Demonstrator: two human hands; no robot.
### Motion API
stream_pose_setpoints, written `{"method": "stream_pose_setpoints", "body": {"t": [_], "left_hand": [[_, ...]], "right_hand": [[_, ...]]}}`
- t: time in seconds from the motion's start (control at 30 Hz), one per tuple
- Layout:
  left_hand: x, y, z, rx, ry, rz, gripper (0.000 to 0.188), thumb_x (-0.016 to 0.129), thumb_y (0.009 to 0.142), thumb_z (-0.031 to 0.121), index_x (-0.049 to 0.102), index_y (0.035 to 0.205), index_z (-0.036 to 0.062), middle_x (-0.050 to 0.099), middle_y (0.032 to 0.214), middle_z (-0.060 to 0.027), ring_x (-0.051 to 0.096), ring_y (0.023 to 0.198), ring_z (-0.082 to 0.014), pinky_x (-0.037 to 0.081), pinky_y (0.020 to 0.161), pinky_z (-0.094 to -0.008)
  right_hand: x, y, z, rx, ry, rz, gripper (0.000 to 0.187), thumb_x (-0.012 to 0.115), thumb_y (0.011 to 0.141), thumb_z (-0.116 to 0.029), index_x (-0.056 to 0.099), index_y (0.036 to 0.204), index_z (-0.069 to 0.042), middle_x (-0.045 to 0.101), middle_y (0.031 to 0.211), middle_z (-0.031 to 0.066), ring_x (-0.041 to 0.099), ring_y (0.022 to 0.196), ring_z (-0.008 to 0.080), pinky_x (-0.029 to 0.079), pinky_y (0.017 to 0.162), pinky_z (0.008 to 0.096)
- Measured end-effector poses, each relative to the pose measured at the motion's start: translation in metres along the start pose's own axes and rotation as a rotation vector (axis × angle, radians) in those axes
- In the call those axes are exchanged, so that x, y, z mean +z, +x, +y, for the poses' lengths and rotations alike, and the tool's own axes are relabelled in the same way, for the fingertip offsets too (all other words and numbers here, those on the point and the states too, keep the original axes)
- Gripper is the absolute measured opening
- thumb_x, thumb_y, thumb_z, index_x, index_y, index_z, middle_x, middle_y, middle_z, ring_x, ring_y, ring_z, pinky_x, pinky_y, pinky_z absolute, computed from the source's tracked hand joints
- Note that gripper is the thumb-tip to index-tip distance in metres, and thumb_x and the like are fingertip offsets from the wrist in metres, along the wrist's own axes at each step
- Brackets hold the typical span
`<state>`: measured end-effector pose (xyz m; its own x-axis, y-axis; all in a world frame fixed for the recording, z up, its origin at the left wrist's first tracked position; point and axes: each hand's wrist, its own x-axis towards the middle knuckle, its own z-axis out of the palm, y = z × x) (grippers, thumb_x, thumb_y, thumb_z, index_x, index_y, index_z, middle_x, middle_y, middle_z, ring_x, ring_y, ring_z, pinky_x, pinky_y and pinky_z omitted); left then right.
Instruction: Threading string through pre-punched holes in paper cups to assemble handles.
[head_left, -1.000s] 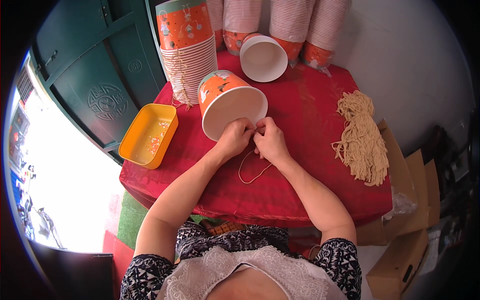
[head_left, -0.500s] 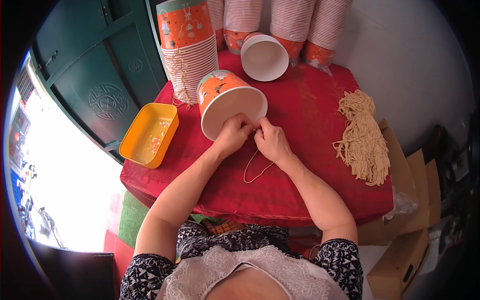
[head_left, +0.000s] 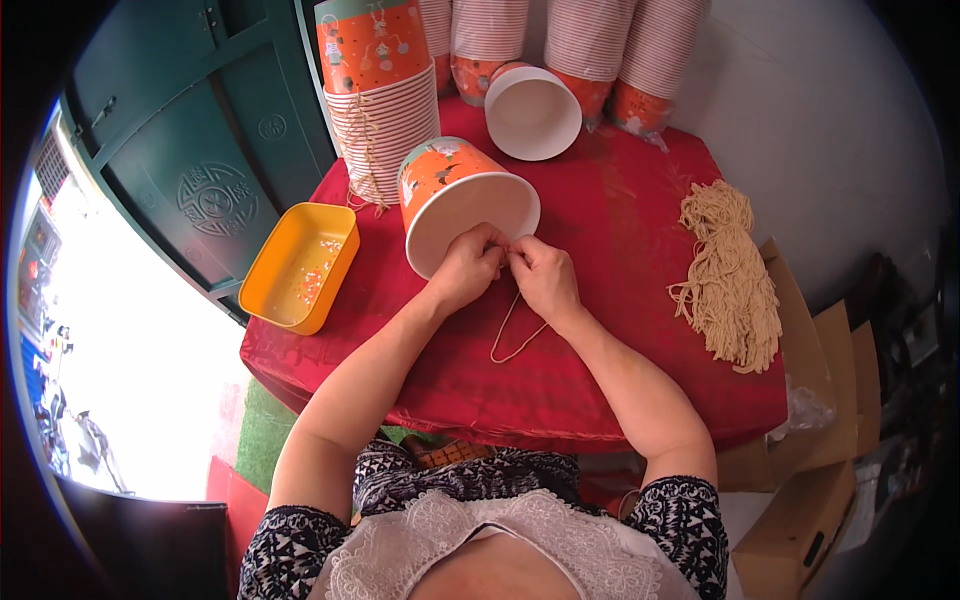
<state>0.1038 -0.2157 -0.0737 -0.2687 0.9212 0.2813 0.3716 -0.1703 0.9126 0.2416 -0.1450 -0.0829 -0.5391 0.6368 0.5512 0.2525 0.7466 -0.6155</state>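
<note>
An orange paper bucket [head_left: 450, 170] with a white inside lies on its side on the red table, its mouth facing me. My left hand [head_left: 470, 262] reaches just inside the mouth at the lower rim, fingers pinched together. Beside it, at the rim's right edge, my right hand [head_left: 545, 275] is closed with thumb and finger pressed together. A beige cord [head_left: 503, 335] runs from the right fingers and hangs in a loop onto the cloth. The fingertips of both hands almost meet; the cord's end between them is too small to make out.
A tall stack of buckets [head_left: 375, 130] with cords hanging down its side stands behind left. The yellow tub [head_left: 285, 270] holds small bits of paper. Another bucket [head_left: 535, 115] lies behind. To the right is a bundle of beige cords [head_left: 735, 280], with cardboard boxes [head_left: 800, 530] below the table.
Almost everything stays in place. The whole view has shifted slightly, and the fingers of both hands remain pinched at the bucket's rim.
</note>
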Motion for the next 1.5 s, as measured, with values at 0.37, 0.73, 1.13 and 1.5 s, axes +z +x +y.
{"method": "stream_pose_setpoints", "body": {"t": [0.37,0.73,1.13,1.5], "left_hand": [[-0.003,-0.001,-0.003,0.024,0.183,0.097,0.014,0.053,0.078,-0.004,0.065,0.085,-0.0062,0.064,0.083,-0.0176,0.063,0.071,-0.0273,0.051,0.065,-0.0373],[-0.001,-0.002,0.0,0.105,0.376,0.066,0.008,0.064,0.073,0.001,0.065,0.079,-0.0044,0.065,0.081,-0.0148,0.063,0.077,-0.0248,0.05,0.071,-0.0359],[-0.001,-0.002,-0.004,0.093,0.285,0.078,0.008,0.063,0.071,0.002,0.066,0.073,-0.005,0.066,0.074,-0.0191,0.065,0.072,-0.0302,0.051,0.067,-0.0398],[-0.001,-0.002,0.0,0.171,0.276,0.119,0.007,0.061,0.069,0.0,0.065,0.069,-0.0067,0.064,0.068,-0.0213,0.064,0.065,-0.0306,0.05,0.063,-0.0406]], "right_hand": [[0.001,0.002,-0.001,0.109,0.039,-0.012,0.01,0.064,0.086,-0.009,0.066,0.087,0.0,0.066,0.072,0.0176,0.067,0.063,0.0261,0.049,0.057,0.0357],[0.004,0.0,0.004,0.042,-0.005,0.027,0.01,0.066,0.085,-0.01,0.064,0.088,-0.001,0.066,0.073,0.0169,0.067,0.066,0.0319,0.05,0.058,0.0403],[0.002,0.0,0.0,-0.018,-0.071,0.041,0.008,0.066,0.083,-0.008,0.061,0.087,-0.004,0.065,0.074,0.016,0.066,0.069,0.0355,0.051,0.059,0.0441],[-0.003,-0.001,0.004,-0.205,-0.121,-0.01,0.004,0.064,0.082,-0.006,0.063,0.085,-0.004,0.066,0.081,0.0146,0.065,0.073,0.0348,0.052,0.061,0.0433]]}}
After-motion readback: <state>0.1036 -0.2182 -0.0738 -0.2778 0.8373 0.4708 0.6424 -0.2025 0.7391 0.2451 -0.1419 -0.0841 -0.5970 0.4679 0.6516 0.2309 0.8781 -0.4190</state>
